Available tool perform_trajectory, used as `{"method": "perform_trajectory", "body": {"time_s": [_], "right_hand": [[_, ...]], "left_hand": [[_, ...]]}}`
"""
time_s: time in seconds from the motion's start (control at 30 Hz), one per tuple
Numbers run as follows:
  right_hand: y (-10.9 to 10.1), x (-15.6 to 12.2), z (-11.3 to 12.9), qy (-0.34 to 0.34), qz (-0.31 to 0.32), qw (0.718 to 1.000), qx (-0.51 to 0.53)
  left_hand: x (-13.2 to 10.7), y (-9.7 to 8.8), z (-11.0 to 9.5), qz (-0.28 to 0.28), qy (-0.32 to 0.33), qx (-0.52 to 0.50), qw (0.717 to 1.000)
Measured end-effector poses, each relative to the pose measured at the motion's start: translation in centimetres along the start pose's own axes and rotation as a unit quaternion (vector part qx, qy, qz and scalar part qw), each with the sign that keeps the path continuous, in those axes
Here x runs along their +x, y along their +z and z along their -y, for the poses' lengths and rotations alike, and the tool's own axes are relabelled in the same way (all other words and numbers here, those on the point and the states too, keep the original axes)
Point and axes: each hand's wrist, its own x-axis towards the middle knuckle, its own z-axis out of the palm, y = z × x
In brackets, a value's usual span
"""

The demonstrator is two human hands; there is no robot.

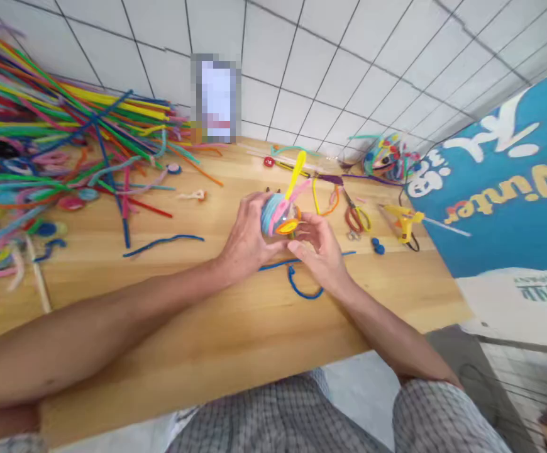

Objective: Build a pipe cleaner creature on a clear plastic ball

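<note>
My left hand (pixel 248 236) is closed around a small pipe-cleaner figure (pixel 280 214) made of light blue, pink and orange coils, with a yellow and a pink stem sticking up from it. Close against the figure's right side, my right hand (pixel 319 248) pinches it with curled fingers. Both hands hover over the wooden table (pixel 236 327). A blue pipe cleaner (pixel 302 286) lies curled on the table just under my right wrist.
A big heap of coloured pipe cleaners (pixel 42 138) covers the table's left. Another blue pipe cleaner (pixel 163 244) lies left of my hands. Red-handled scissors (pixel 357 217), a yellow glue gun (pixel 405 221) and a finished bundle (pixel 389 157) lie right. A blue banner (pixel 509 182) leans at the right edge.
</note>
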Motion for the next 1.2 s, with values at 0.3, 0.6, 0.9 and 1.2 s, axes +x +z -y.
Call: {"method": "perform_trajectory", "body": {"time_s": [0.3, 0.6, 0.9, 1.2], "right_hand": [[-1.4, 1.0, -1.2, 0.037, -0.006, 0.996, 0.079], [-1.7, 1.0, -1.8, 0.021, 0.009, 0.996, 0.090], [-1.7, 0.6, -1.8, 0.034, 0.038, 0.996, 0.078], [-1.7, 0.4, -2.5, 0.023, 0.014, 0.999, 0.033]], "left_hand": [[-0.6, -0.9, -2.7, 0.065, 0.032, -0.043, 0.996], [-0.6, -1.1, -2.9, 0.048, 0.044, -0.064, 0.996], [-0.3, -1.3, -2.7, 0.040, 0.058, -0.003, 0.997], [-0.6, -1.1, -2.5, 0.066, 0.059, 0.046, 0.995]]}}
